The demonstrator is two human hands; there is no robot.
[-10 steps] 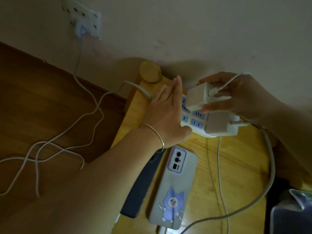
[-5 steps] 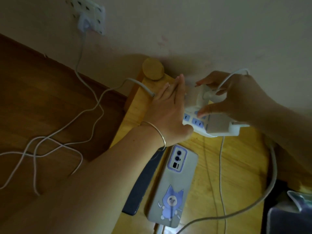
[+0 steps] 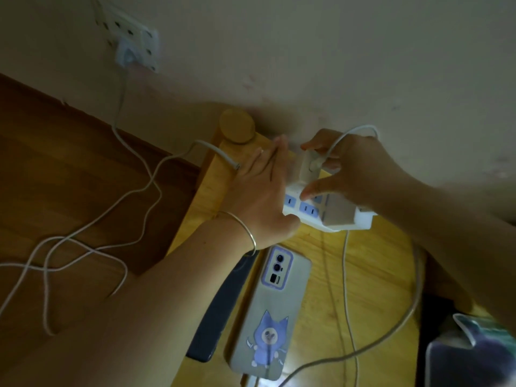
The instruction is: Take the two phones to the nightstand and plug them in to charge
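1. Head view: right hand (image 3: 354,169) pinches a boxy white charger (image 3: 308,169) on the plastic strip (image 3: 321,210).
2. Left hand (image 3: 262,196), fingers flat, braces the strip.
3. Two phones (image 3: 268,317) lie on the wooden nightstand (image 3: 377,289).

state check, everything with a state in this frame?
Power strip: on nightstand, steadied by left hand.
Charger brick: held upright by right hand, on strip; seating unclear.
Second charger: plugged in.
Cat-case phone: face down, cable at bottom.
Dark phone: flat, partly hidden.
Wall outlet: one plug in.
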